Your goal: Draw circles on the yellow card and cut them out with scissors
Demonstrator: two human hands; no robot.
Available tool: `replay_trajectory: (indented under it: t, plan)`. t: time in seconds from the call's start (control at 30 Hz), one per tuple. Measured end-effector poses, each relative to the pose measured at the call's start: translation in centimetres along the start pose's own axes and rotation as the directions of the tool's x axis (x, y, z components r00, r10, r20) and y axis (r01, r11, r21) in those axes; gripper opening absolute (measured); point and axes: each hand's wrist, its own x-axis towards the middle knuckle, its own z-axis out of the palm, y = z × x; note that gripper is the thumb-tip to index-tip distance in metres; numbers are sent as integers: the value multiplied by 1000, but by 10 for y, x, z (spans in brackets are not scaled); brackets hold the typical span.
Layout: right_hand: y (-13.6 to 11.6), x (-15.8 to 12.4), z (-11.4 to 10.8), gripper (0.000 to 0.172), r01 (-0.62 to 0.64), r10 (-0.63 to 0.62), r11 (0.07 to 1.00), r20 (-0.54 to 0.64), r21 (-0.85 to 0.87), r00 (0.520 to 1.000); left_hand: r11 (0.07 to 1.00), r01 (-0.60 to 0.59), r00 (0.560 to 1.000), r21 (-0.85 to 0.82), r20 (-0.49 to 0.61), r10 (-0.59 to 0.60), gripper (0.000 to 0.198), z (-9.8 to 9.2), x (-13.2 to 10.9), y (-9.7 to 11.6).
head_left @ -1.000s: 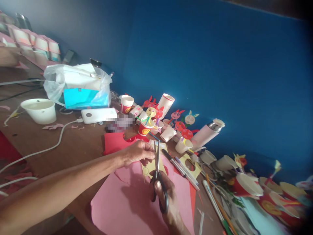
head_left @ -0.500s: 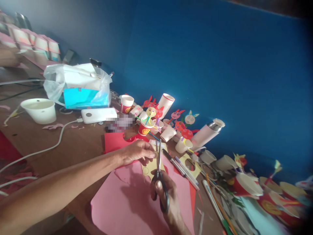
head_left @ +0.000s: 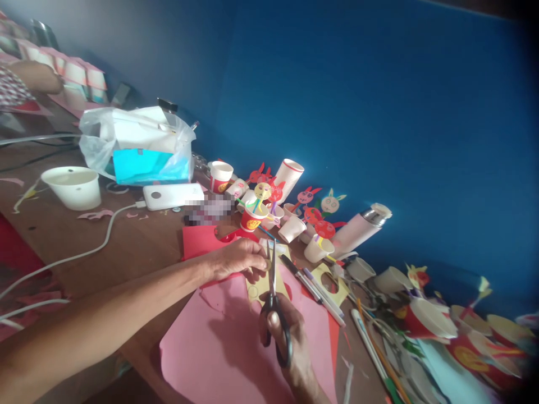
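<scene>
Near the centre of the frame, we see a pair of scissors [head_left: 272, 303] in the right hand [head_left: 295, 332], its thumb and fingers gripping the black handles. The blades stand slightly parted and point up the frame, an angle that probably lets them meet the paper from below. Beside them, the left hand [head_left: 239, 259] pinches what looks like a small yellow piece [head_left: 268, 265] at its fingertips, presumably held so close to the blades to steady it. Its outline is mostly lost to us behind the fingers, and we cannot tell whether the blades touch it.

Beneath the hands, a yellow sheet [head_left: 254, 303] with a drawn circle lies on pink paper [head_left: 202, 350], its middle partly covered by the scissors. Just to the right, pens [head_left: 307, 285] lie side by side, seemingly within easy reach.

Beyond, in the middle of the frame, a cup [head_left: 251, 219] stands among others carrying paper animal faces; their crowding hides several bases from us. A blurred patch [head_left: 210, 209] masks whatever lies left of them. At upper left, another person's hand [head_left: 40, 77] is blurred, its grip unreadable, while cups [head_left: 432, 320] at lower right smear toward the dark edge.
</scene>
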Motion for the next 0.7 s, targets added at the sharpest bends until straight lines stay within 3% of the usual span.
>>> replay_trajectory:
  t: [0.43,0.7]
  plan:
    - [6,1,-1,45,43,-43,997,6,59,999,1000,12,999,-23,36,-11,18,-1,-1,3]
    - [6,1,-3,46,-32,29,996,40,80,999,998,7,996,64,83,-12,17,-10,-1,4]
